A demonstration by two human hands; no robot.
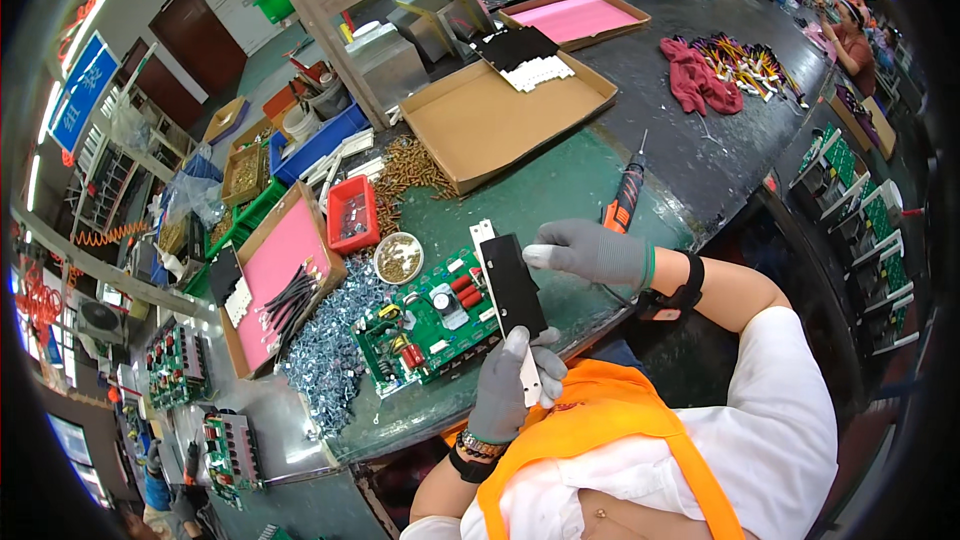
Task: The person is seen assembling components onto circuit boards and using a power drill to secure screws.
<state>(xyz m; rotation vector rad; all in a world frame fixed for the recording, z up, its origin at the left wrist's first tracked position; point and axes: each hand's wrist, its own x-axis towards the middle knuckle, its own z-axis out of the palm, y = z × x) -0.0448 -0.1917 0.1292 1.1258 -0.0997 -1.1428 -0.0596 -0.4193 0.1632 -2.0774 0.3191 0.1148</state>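
Observation:
My left hand [508, 385], in a grey glove, grips the lower end of a long white strip with small holes [484, 234]. A black sheet [514, 285] lies along that strip and covers its middle. My right hand [592, 254], gloved too, is at the upper right edge of the sheet, its thumb and finger drawn together. Whether a small part is between those fingertips is hidden. Just left of the strip, a green circuit board [425, 325] with red, yellow and silver components lies on the green bench mat [580, 180].
An orange-and-black electric screwdriver [626, 198] lies beyond my right hand. Around the board are a white bowl of small screws [399, 258], a red bin [353, 215], a heap of silver hardware [325, 350], brass-coloured parts [410, 168], a cardboard tray [500, 130] and a pink-lined box [275, 270].

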